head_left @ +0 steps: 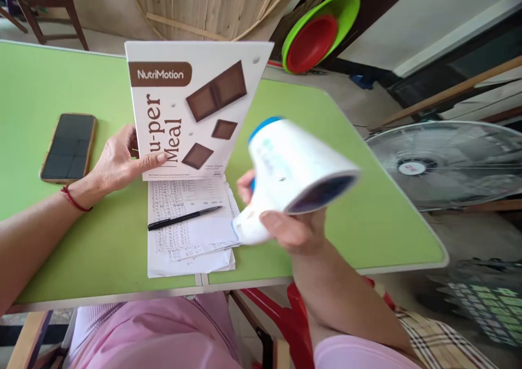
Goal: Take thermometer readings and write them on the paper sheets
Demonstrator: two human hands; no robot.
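My left hand (116, 159) grips the lower left edge of a flat white NutriMotion package (163, 118), thumb on the front and fingers mostly hidden behind. Brown chocolate pieces are printed on its upright face; its depth does not show. In my right hand (296, 230) is a white gun-shaped infrared thermometer (281, 162), slightly blurred. Its blue end tips toward the package without touching it, and a dark oval panel faces me. Handwritten papers (163, 263) lie below the package, with a black pen (183, 218) across them.
A smartphone (69, 146) rests on the green table (350, 216) at the left. Beyond the table's right edge stands a large fan (411, 167). Green (348, 12) and red (312, 42) basins are at the back, and a red stool (299, 325) is below the front edge.
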